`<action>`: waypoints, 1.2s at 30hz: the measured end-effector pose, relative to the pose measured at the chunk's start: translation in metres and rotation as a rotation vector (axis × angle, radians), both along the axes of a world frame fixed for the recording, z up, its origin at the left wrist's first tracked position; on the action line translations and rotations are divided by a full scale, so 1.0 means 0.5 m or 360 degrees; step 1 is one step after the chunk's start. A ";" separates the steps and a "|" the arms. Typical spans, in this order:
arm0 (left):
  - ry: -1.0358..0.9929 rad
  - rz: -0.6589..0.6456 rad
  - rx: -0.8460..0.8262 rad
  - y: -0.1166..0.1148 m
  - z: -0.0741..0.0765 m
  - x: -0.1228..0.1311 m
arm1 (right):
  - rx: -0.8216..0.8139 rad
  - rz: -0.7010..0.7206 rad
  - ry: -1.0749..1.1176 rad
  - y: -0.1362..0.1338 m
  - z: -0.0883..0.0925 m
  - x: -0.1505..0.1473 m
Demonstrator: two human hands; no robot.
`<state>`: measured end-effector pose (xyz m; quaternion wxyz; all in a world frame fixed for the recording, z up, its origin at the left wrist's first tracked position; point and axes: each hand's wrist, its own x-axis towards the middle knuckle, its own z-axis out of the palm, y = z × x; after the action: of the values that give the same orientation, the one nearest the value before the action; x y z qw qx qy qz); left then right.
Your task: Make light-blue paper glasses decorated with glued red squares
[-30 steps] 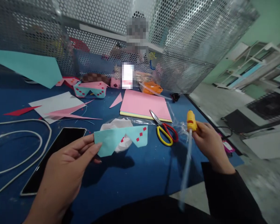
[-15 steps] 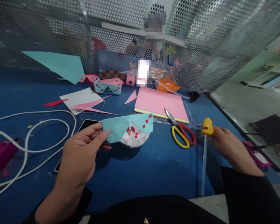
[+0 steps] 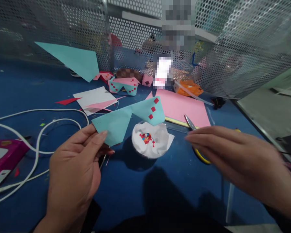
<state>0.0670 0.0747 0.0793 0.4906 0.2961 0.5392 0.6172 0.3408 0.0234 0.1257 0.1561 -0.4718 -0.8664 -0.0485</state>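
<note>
We see smooth, matt paper in the turquoise cut-out (image 3: 113,126), with flat red diamonds (image 3: 153,109) on it. The white lining (image 3: 162,147) is crumpled, matt paper. Our scissors (image 3: 189,121) have shiny metal at the blade and smooth yellow plastic at the handle. We find dull-gleaming perforated metal in the screen (image 3: 235,38) and smooth, plastic-looking white sheathing on the cable (image 3: 37,142).

A craft workspace — scissors (image 3: 189,122), cut paper (image 3: 79,61), blue worktable (image 3: 126,191).
</note>
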 end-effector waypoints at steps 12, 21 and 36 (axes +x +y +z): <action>0.0016 0.0055 -0.0064 -0.006 0.001 -0.001 | -0.0420 0.0026 -0.0325 0.197 -0.141 -0.169; -0.0083 0.0041 -0.0001 -0.002 -0.012 -0.005 | -0.0435 -0.0028 -0.0220 0.196 -0.160 -0.173; -0.0157 0.0081 0.0042 0.000 -0.024 -0.010 | -0.0465 -0.0146 0.0083 0.186 -0.128 -0.165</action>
<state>0.0622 0.0745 0.0672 0.4968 0.2580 0.5134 0.6504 0.2584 0.1163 0.0616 0.1060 -0.5296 -0.8375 0.0832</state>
